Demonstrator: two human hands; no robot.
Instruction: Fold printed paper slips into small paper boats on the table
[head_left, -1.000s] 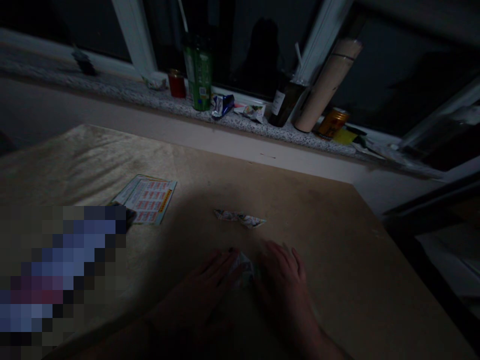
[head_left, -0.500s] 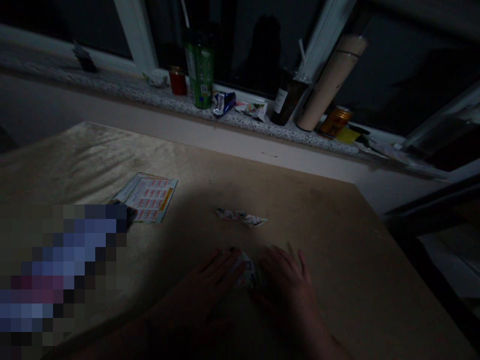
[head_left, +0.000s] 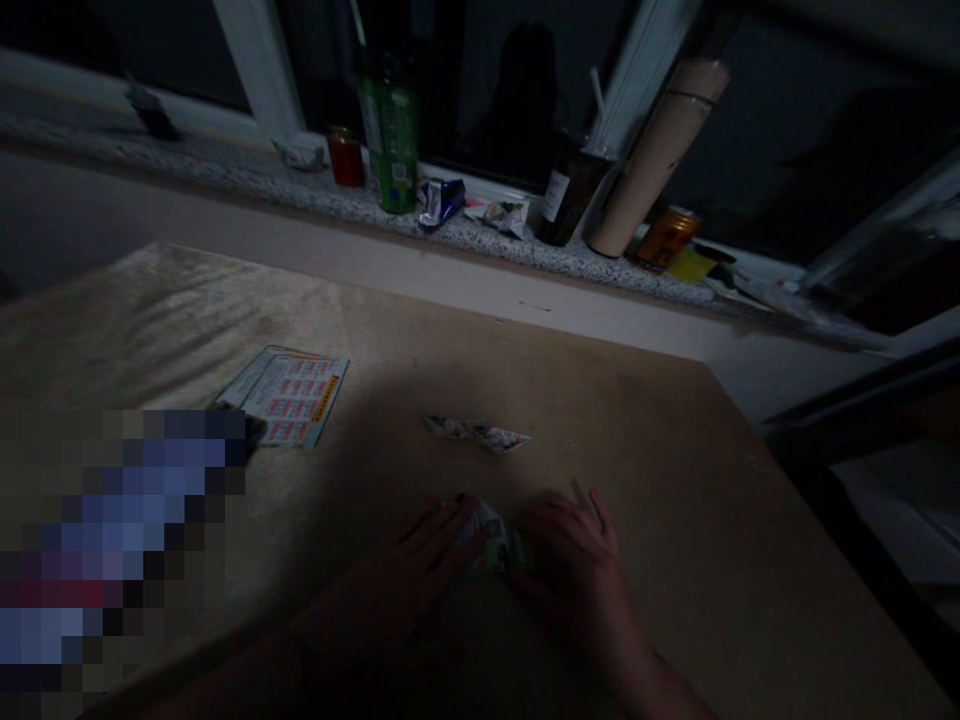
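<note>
A small folded sheet of printed paper [head_left: 491, 535] lies on the table between my hands, coming to a point at the top. My left hand [head_left: 420, 550] rests flat across its left side, fingers stretched out and pressing down. At the paper's right edge, the bent fingers and thumb of my right hand [head_left: 574, 545] close on the paper; the little finger stands apart. Deep shadow hides part of both hands and the paper's lower edge. Just beyond them sits a narrow folded paper piece [head_left: 478, 431] with two pointed ends.
Printed sheets [head_left: 292, 395] lie at the left on the table [head_left: 637, 430], beside a pixelated area. Along the granite windowsill [head_left: 480, 250] stand a green cup [head_left: 396, 150], a dark drink cup [head_left: 570, 195], a tall flask [head_left: 660, 155], a gold can [head_left: 667, 238], a red jar [head_left: 346, 158] and crumpled wrappers [head_left: 441, 203].
My right hand has drawn its fingers in and bent them at the paper's right edge, where more green print shows. My left hand stays on the paper. The view has shifted slightly.
</note>
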